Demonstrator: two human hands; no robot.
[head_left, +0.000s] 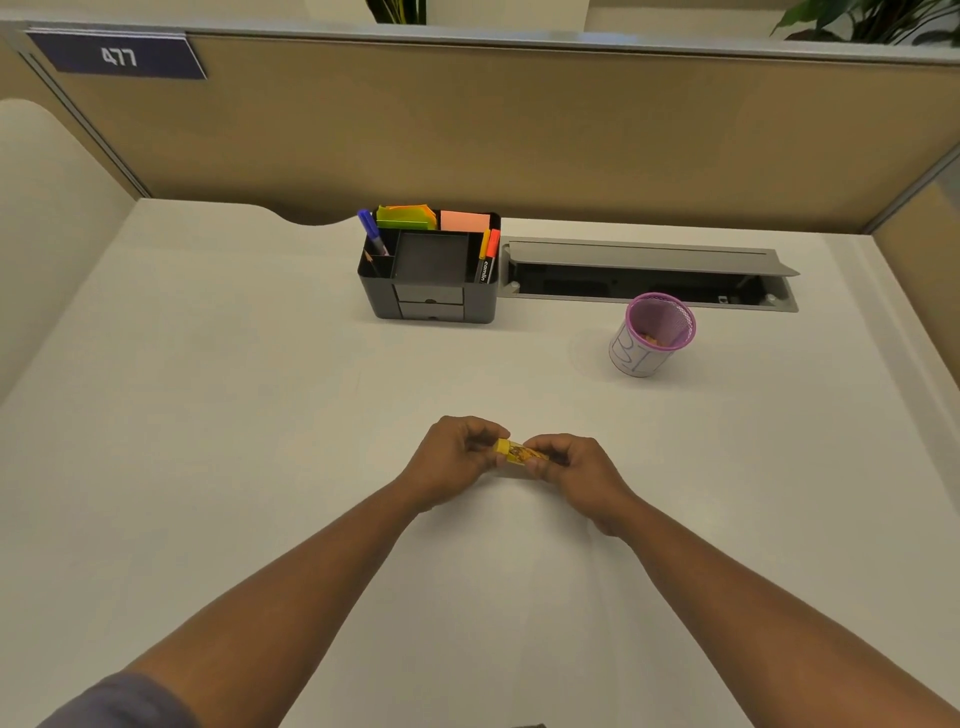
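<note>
Left hand (457, 462) pinches the capped end of one small yellow tube (521, 453); right hand (574, 470) grips the other end, fingers curled round it. The tube sits between both hands, low over the white counter (208, 415), front centre. Its long axis runs left to right, cap pointing left and slightly away. Also counted: one black organiser (434, 306), two markers (488, 254), one blue pen (371, 228), one pink mesh cup (654, 335).

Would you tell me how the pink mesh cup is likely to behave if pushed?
The pink mesh cup looks light: thin mesh walls, and it holds little. Standing upright, it would probably tip if pushed near the rim, and likely slide on the smooth desk if pushed low.
</note>
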